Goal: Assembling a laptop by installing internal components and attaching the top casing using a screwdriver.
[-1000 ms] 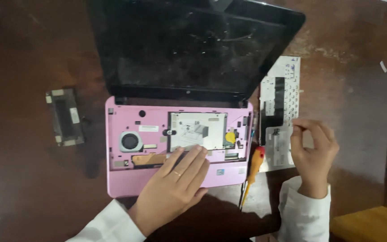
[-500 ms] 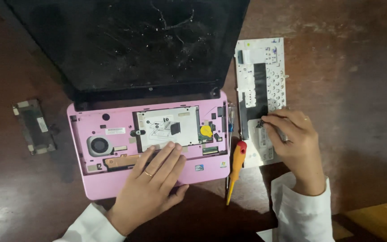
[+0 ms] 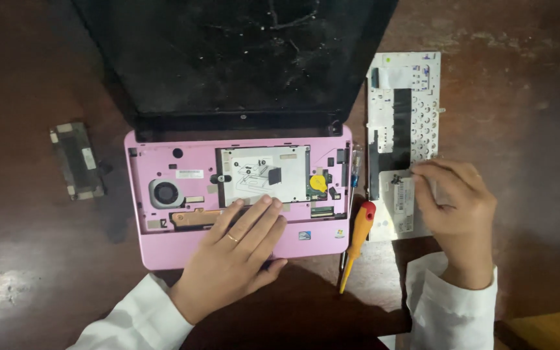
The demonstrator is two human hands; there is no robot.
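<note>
A pink laptop (image 3: 163, 249) lies open with its keyboard taken out, so the fan (image 3: 163, 193), a silver plate (image 3: 264, 174) and a yellow coin cell (image 3: 318, 182) show. My left hand (image 3: 238, 253) rests flat on the palm rest, holding nothing. The removed keyboard (image 3: 402, 110) lies face down to the right of the laptop. My right hand (image 3: 455, 204) hovers over its lower end, fingertips pinched beside a few tiny dark screws (image 3: 396, 176). Whether a screw is between the fingers is too small to tell.
An orange screwdriver with a red cap (image 3: 356, 243) lies between my hands. A thin blue-handled screwdriver (image 3: 356, 167) lies between laptop and keyboard. A small dark cover panel (image 3: 76, 161) sits left of the laptop on the brown wooden table (image 3: 520, 116). The cracked screen (image 3: 228, 58) leans back.
The view has shifted, so everything sits further right and lower. My right hand has come down from mid-air onto the keyboard's lower end. The left hand stays on the palm rest.
</note>
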